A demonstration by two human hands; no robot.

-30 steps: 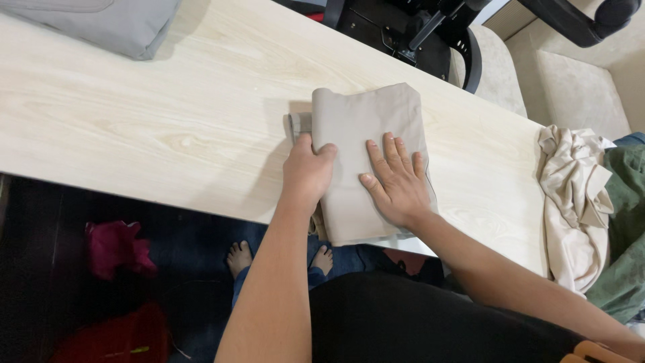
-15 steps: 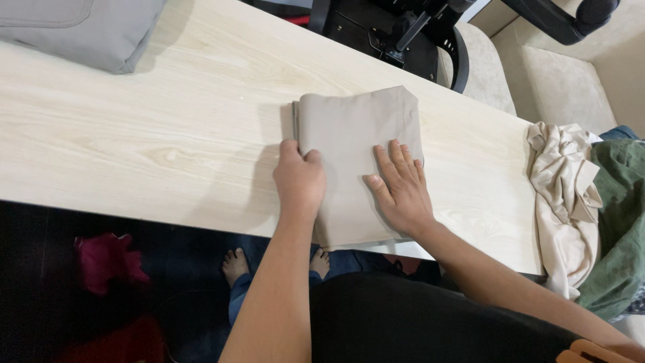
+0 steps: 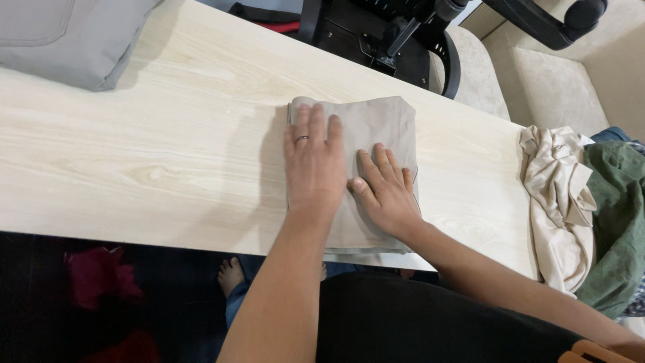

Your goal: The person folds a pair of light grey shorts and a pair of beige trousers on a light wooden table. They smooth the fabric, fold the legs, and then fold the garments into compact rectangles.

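Both of your hands lay flat and open on the folded beige cloth (image 3: 376,124), gripping nothing. Your left hand (image 3: 314,165) pressed the cloth's left half, a ring on one finger, fingertips near the far edge. Your right hand (image 3: 383,188) rested just beside it, nearer you, fingers spread toward the far right corner. The cloth sat on the pale wood-grain desk (image 3: 168,148) directly ahead of you, its long axis running away from you, its near edge at the desk's lip. It looked soft, matte and smooth. A crumpled cream garment (image 3: 557,202) lay well apart to the right.
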